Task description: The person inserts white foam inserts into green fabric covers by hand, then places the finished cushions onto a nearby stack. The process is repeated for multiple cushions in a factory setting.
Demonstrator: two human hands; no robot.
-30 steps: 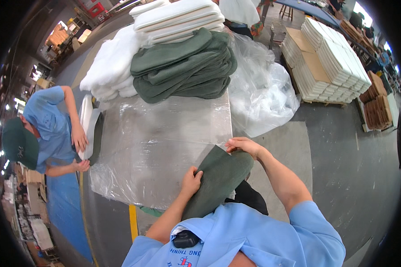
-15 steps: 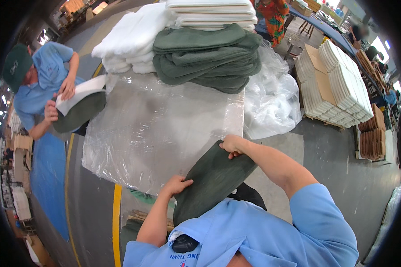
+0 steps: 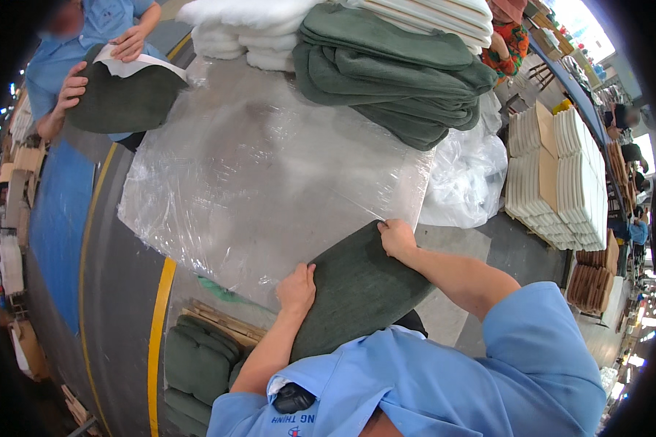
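Observation:
A dark green fabric cushion cover (image 3: 357, 284) is stretched at a slant in front of my body. On its left edge, my left hand (image 3: 297, 289) grips the cloth with the fingers closed. My right hand (image 3: 398, 239) is closed on the far corner, at the edge of the table. The cover's lower end lies against my shirt, and its inside is hidden. Beyond my hands, a pile of dark green covers (image 3: 393, 65) rests on the far side of the plastic-wrapped table (image 3: 248, 167).
At the far left a co-worker (image 3: 80, 51) holds a green cover with a white piece. White padding (image 3: 255, 22) is stacked at the back. Crumpled clear plastic (image 3: 463, 175) lies right of the table, before stacked white pads (image 3: 561, 175). Green cushions (image 3: 200, 357) sit low at my left.
My view has tilted and shifted, so the table and piles sit differently. Both hands keep hold of the cover, which looks more spread out. The co-worker's green cover faces me more fully.

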